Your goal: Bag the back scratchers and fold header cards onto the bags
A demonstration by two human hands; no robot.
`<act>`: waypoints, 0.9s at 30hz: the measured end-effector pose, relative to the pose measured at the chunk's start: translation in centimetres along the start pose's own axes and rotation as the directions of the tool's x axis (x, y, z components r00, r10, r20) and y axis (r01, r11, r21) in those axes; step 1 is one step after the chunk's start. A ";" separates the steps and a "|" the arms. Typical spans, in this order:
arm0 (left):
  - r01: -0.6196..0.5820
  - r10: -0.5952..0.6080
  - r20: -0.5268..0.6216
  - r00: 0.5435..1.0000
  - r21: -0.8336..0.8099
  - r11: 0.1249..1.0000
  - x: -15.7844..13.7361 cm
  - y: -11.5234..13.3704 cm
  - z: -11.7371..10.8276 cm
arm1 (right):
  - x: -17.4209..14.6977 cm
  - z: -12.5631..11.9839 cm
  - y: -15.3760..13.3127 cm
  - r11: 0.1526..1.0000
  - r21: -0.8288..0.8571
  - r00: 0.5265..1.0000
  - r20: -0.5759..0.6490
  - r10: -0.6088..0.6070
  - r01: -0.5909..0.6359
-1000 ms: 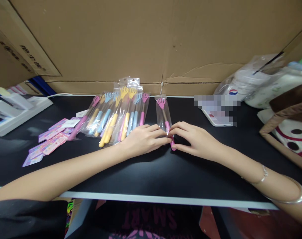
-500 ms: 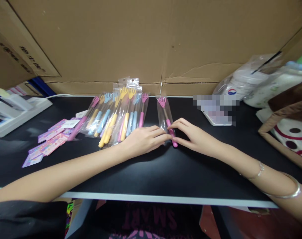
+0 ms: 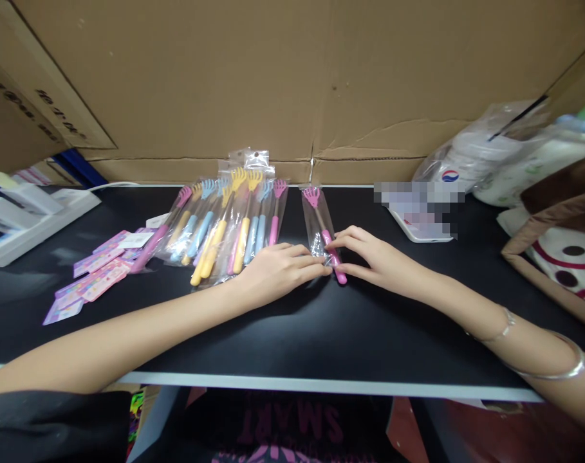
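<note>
Pink scratcher [image 3: 326, 236] lies on the black table [image 3: 292, 341] straight ahead of you, its head toward eleven o'clock, its handle end toward five, a clear sleeve [image 3: 312, 235] around its head and shaft. Your right hand [image 3: 372, 258] is at four o'clock of it, thumb and forefinger set apart with their tips at the handle — whether they clamp it, I cannot tell. Your left hand [image 3: 278, 267] is at eight o'clock, fingers close together, tips beside the handle near the sleeve's lower end; whether they pinch the film is unclear too.

The step in hand looks like adjusting the handle and its sleeve between your fingertips. The next move seems to call for a steady left hand on the film and light right-hand pressure along the handle — thin plastic could bunch. Mind the packaged scratchers [image 3: 215, 246] at nine o'clock, near your left hand, and the printed cards [image 3: 103, 267] beyond them.
</note>
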State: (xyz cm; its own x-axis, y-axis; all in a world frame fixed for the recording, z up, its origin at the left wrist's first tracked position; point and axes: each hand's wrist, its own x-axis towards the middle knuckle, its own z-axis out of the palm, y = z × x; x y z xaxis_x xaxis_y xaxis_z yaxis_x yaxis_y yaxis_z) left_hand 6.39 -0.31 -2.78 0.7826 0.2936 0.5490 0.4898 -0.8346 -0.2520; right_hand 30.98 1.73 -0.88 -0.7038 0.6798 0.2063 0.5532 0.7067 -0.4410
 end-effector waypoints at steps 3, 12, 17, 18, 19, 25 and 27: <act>-0.018 0.019 0.020 1.000 -0.018 1.000 -0.1 0.0 0.2 | -0.1 -0.1 0.0 1.000 -0.016 0.999 0.031 0.026 -0.025; -0.007 0.008 0.048 0.999 -0.028 1.000 -0.2 -0.1 0.4 | -0.2 -0.1 -0.7 0.998 -0.058 1.000 0.017 0.019 -0.018; 0.004 0.001 0.087 0.996 -0.059 0.998 -0.2 -0.1 0.3 | -0.2 0.1 -0.8 1.000 -0.015 1.000 -0.020 0.011 -0.011; 0.008 -0.003 0.086 0.996 -0.063 0.998 -0.2 -0.1 0.2 | -0.2 0.2 -0.8 1.000 -0.011 1.000 -0.024 0.010 -0.010; 0.014 -0.008 0.085 0.996 -0.064 0.998 -0.2 -0.1 0.2 | -0.2 0.2 -0.8 1.000 -0.007 1.000 -0.029 0.008 -0.008; 0.048 -0.045 0.067 0.997 -0.044 0.998 0.0 0.1 0.0 | -0.1 0.4 -0.7 1.000 0.011 0.999 -0.040 -0.003 0.004; 0.048 -0.045 0.060 0.997 -0.040 0.998 0.1 0.1 0.0 | -0.1 0.2 -0.6 1.000 0.016 1.000 -0.022 -0.020 0.020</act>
State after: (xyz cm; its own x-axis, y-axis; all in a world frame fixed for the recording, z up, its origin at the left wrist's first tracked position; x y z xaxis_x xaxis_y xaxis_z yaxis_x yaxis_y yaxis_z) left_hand 6.49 -0.41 -2.74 0.7814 0.3587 0.5107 0.5109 -0.8376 -0.1934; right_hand 30.61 1.14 -0.83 -0.7044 0.6700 0.2344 0.5320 0.7169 -0.4506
